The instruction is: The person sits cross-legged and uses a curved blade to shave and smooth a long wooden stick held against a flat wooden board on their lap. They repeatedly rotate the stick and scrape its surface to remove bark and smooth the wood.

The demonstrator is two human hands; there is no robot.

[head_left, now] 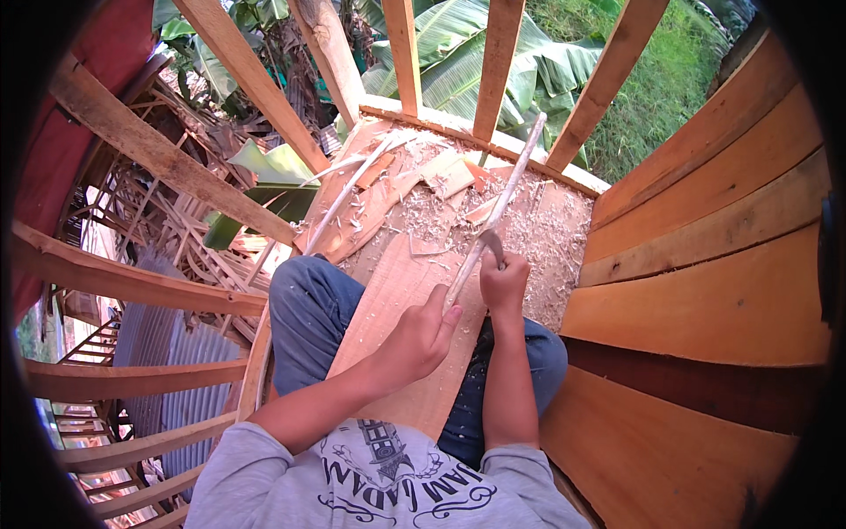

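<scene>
A long, pale peeled stick [514,181] slants up and away from my lap, its far end near the slatted railing. My left hand [412,342] is closed round the near end of the stick, above a wide wooden board [392,335] lying across my legs. In my right fist [505,282] is a knife; its dark, curved blade [490,240] rests against the stick about midway along. The knife's handle is hidden inside the fist.
Curled shavings [546,216] cover the plank floor beyond the board. Another thin stick [348,194] and flat wood offcuts [449,174] lie at the far left. Upright slats [500,66] surround the front and left; a plank wall [696,295] stands close on the right.
</scene>
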